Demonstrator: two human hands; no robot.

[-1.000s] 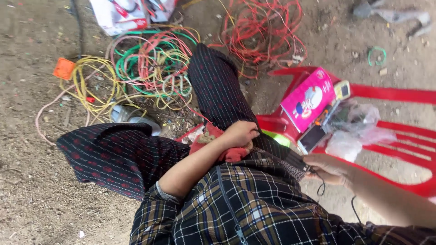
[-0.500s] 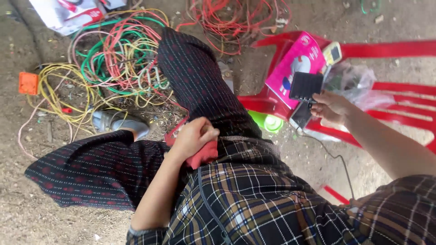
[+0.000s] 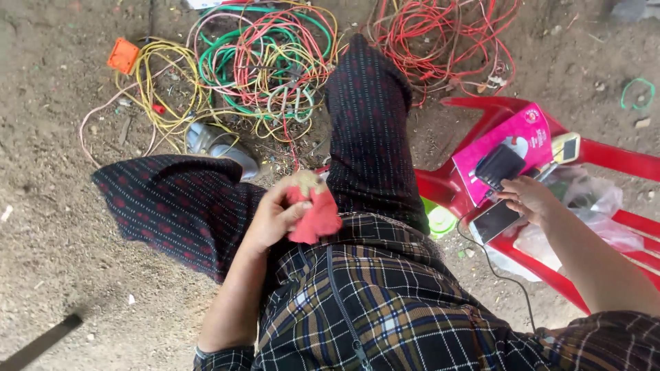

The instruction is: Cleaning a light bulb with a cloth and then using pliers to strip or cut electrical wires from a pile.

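Squeezing a soft red cloth [image 3: 315,218] in the left hand [image 3: 275,216], fingers shut tight on it over the lap, looks light and floppy, easy to pinch anywhere, while the right hand [image 3: 529,199], fingers loosely spread, touches a phone [image 3: 496,221] on the red plastic chair [image 3: 619,161].

Left hand [image 3: 275,216] has a red cloth [image 3: 315,218] bunched in it, sitting over a dark plaid shirt [image 3: 385,302] crossed with white, tan and blue lines, and dark trousers [image 3: 179,206] dotted with little red checks. Right hand [image 3: 529,198] rests by a black phone [image 3: 500,166] on a bright pink box [image 3: 512,141], all on a red plastic chair [image 3: 619,161]. Out past the left hand there's a tangle of yellow wires [image 3: 161,89], green and pink ones [image 3: 268,62], red wires [image 3: 440,34], plus a little orange box [image 3: 124,55] on grey-brown dirt.
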